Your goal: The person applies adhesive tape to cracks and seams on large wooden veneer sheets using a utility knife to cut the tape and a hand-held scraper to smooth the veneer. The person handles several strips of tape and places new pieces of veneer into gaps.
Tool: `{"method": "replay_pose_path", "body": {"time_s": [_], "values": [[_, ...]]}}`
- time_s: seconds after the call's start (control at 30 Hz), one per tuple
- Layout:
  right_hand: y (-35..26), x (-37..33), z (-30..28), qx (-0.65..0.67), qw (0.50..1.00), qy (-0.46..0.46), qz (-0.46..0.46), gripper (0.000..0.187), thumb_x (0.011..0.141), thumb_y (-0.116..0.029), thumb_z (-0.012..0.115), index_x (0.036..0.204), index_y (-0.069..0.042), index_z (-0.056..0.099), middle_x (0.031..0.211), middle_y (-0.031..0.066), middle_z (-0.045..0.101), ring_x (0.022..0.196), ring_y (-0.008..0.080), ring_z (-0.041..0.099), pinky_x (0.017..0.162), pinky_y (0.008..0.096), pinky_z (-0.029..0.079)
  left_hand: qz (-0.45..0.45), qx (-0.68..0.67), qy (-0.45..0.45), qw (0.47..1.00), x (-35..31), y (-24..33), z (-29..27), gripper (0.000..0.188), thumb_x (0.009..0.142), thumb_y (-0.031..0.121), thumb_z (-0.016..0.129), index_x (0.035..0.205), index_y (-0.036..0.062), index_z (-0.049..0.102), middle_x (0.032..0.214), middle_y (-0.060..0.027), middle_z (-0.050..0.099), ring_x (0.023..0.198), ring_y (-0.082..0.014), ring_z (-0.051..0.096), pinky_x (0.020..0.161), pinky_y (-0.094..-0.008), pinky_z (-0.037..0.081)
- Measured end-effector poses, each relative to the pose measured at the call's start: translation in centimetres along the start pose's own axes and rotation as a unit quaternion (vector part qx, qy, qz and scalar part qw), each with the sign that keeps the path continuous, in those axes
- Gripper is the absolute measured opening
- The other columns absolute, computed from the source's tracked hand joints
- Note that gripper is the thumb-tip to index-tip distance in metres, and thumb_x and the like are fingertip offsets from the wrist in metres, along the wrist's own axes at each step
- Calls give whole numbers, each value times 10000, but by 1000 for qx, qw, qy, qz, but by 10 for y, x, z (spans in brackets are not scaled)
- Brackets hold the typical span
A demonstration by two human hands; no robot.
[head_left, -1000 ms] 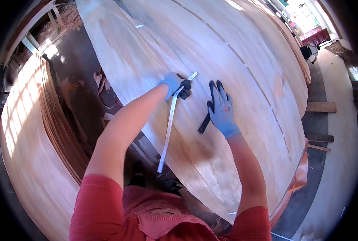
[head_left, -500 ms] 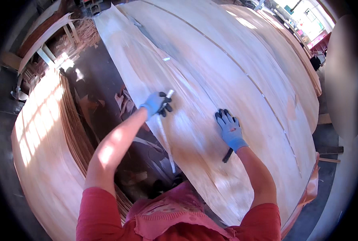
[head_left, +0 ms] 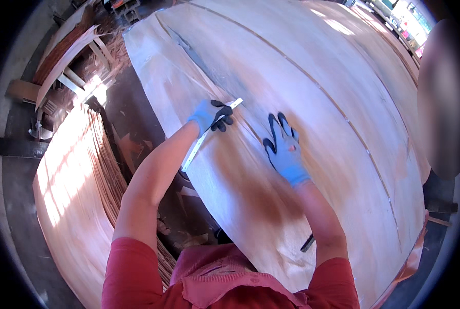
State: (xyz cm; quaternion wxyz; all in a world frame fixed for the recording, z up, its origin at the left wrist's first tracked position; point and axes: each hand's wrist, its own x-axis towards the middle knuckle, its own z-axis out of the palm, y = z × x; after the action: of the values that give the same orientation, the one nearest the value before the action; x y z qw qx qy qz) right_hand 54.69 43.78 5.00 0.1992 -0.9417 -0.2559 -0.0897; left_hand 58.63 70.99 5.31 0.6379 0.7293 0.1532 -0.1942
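A large pale sheet of wood veneer (head_left: 333,180) lies spread in front of me. My left hand (head_left: 209,116), in a blue-grey glove with dark fingertips, is closed round a narrow white strip of tape (head_left: 193,154) with small dots along it. One short end sticks out past the fingers over the veneer; the longer end hangs toward the sheet's left edge. My right hand (head_left: 285,149), gloved alike, rests on the veneer with its fingers spread, beside a lengthwise split (head_left: 250,129). Partly under my right forearm lies a slim dark tool (head_left: 307,243), its kind unclear.
To the left stands a thick stack of veneer sheets (head_left: 75,190). Farther back is a wooden rack (head_left: 67,67) with more sheets and scraps round it. Veneer scraps lie on the dark floor between stack and sheet. A long dark seam (head_left: 317,82) crosses the sheet.
My left hand has moved forward and right with the tape strip, over the veneer. My right hand has slid forward and a little left, its fingers spreading wider. The view has shifted slightly.
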Motion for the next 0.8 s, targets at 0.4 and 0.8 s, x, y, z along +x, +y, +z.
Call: {"method": "replay_pose_path", "body": {"time_s": [0.4, 0.8], "values": [[-8, 80, 78, 11, 996, -69, -57, 700, 928, -194, 526, 1538, -50, 215, 1488, 217, 415, 1385, 351, 397, 1125, 482, 284, -42, -79, -22, 996, 43, -11, 4, 302, 884, 335, 709, 911, 36, 675, 673, -107, 687, 424, -171, 596, 343, -277, 373], [-24, 86, 72, -173, 975, -114, -78, 453, 965, -191, 459, 1410, -107, 459, 1503, 143, 411, 1403, 304, 370, 1104, 469, 324, -23, -61, -136, 989, 37, -20, -28, 148, 935, 159, 600, 856, 38, 632, 653, -100, 659, 402, -188, 576, 346, -310, 436]]}}
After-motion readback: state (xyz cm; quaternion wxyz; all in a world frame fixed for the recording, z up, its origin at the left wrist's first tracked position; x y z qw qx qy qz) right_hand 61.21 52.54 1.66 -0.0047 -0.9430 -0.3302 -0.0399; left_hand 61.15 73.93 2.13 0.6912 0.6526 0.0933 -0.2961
